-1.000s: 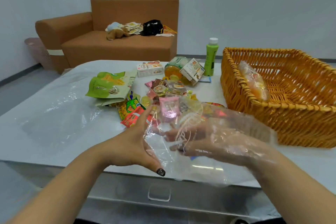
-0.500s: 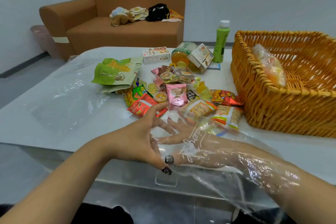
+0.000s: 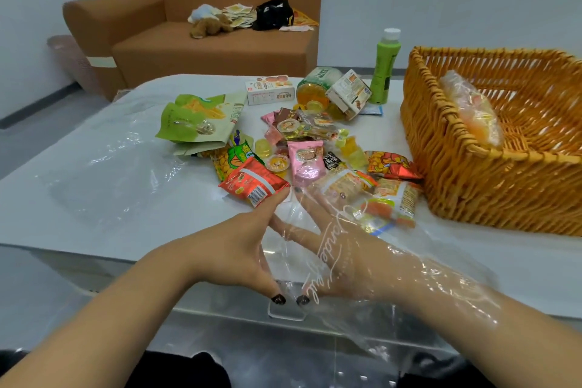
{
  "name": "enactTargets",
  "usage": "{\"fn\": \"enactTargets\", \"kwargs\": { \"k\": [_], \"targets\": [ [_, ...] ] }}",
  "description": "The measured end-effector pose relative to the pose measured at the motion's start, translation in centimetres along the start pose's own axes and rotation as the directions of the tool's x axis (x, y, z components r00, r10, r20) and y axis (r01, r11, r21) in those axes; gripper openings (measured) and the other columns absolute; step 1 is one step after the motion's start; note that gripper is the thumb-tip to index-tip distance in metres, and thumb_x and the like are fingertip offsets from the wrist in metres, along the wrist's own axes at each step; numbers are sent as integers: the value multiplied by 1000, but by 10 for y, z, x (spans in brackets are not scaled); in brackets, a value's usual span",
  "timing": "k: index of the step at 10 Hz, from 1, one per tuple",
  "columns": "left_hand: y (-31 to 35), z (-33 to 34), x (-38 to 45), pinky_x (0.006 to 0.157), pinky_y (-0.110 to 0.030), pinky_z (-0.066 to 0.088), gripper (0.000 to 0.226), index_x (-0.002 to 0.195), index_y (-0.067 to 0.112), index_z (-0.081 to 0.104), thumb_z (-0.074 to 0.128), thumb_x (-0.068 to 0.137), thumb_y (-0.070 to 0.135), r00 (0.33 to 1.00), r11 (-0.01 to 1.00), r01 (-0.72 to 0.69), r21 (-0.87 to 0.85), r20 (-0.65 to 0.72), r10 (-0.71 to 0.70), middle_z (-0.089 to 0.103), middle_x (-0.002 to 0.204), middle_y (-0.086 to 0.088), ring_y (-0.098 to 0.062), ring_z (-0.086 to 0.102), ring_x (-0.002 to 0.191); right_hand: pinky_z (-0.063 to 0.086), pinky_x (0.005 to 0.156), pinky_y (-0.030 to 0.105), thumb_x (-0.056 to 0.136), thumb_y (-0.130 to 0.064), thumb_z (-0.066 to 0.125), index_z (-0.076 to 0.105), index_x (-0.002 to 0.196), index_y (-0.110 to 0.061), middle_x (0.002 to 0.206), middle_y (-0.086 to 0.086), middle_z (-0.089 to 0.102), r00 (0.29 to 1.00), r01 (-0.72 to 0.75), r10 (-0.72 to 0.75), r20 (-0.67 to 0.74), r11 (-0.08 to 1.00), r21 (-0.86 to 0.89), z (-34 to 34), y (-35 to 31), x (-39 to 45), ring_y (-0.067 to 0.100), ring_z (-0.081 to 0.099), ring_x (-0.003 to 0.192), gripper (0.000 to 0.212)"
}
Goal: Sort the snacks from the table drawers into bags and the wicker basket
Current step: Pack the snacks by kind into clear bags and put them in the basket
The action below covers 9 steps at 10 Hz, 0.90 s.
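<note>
The right hand (image 3: 340, 249) is inside a clear plastic bag (image 3: 419, 287), its fingers straight and spread. The left hand (image 3: 239, 246) pinches the bag's edge with thumb and forefinger. Just beyond them the snacks (image 3: 302, 154) lie heaped on the table (image 3: 94, 224), and the wicker basket (image 3: 491, 179) stands at the right with one packet inside.

Bare forearms, dark-polished fingers (image 3: 278, 299)
</note>
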<state>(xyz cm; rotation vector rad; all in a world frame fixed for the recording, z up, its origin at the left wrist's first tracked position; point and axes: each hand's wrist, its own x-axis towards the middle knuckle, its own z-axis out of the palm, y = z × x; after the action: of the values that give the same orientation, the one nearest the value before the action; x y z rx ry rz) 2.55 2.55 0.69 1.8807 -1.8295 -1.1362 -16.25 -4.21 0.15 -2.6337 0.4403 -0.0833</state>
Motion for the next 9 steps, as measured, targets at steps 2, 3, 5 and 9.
{"fn": "enactTargets", "kwargs": {
  "k": [2, 3, 5, 9],
  "targets": [
    [8, 8, 2, 55, -11, 42, 121, 150, 39, 2, 88, 67, 23, 994, 999, -2, 32, -111, 5, 52, 93, 12, 2, 58, 59, 35, 89, 7, 83, -43, 69, 44, 137, -29, 132, -3, 55, 981, -137, 117, -157, 983, -123, -15, -2, -3, 5, 56, 108, 61],
    [8, 4, 2, 50, -17, 44, 106, 146, 35, 19, 89, 67, 20, 985, 997, -27, -79, -174, 13, 56, 98, 6, -4, 52, 51, 34, 111, 33, 95, -39, 53, 54, 127, -42, 139, -9, 48, 975, -90, 111, -192, 989, 113, -23, 16, -3, 16, 45, 129, 33],
    [7, -5, 5, 45, -22, 45, 81, 134, 33, 42, 88, 68, 22, 977, 983, -23, -181, -213, -16, 50, 55, 6, -6, 48, 45, 41, 101, 23, 82, -56, 58, 64, 102, -55, 121, -25, 60, 955, -116, 231, -184, 866, 486, -37, 19, -8, -5, 53, 116, 21],
    [-17, -39, 7, 39, -22, 38, 66, 121, 28, 54, 89, 66, 20, 855, 941, 58, -332, -470, -218, 58, 64, 8, -7, 46, 41, 57, 67, 30, 85, -9, 65, 70, 92, -26, 79, -3, 69, 643, -299, 501, -579, 860, 413, -63, 57, -25, 18, 68, 74, 19]
  ]
}}
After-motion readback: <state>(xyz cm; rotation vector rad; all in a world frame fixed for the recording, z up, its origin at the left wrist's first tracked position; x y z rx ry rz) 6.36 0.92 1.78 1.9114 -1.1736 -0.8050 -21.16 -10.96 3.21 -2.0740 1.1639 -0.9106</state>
